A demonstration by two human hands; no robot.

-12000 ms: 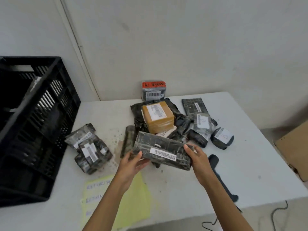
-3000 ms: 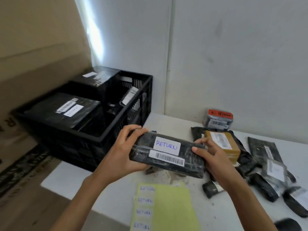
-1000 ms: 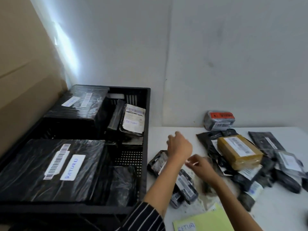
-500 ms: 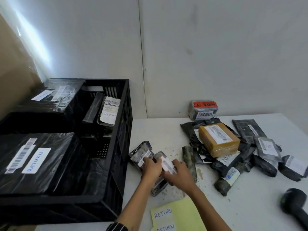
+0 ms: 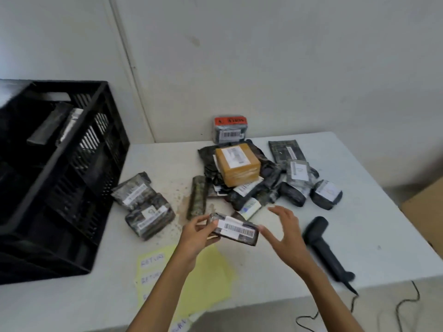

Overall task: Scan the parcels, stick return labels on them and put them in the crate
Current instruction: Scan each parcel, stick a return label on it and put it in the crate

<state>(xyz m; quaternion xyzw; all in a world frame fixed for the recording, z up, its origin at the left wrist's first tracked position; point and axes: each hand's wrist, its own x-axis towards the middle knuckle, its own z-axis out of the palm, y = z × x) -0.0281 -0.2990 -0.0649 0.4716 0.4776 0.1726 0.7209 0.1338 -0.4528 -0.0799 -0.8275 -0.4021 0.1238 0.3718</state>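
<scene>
My left hand grips a small black-wrapped parcel by its left end, barcode label facing up, a little above the table. My right hand hovers just right of the parcel with fingers spread, holding nothing. The black handheld scanner lies on the table to the right of that hand. A yellow sheet of RETURN labels lies under my forearms at the front edge. The black crate stands at the left with parcels inside.
A pile of wrapped parcels with a tan box on top sits mid-table; a red-labelled parcel leans on the wall. Two black parcels lie beside the crate. The white table ends at right; a cardboard box stands beyond.
The earlier long parcel with its RETURN label has gone from my hands. My left hand has lifted a small parcel from beside the crate, and my right hand has come off it and opened.
</scene>
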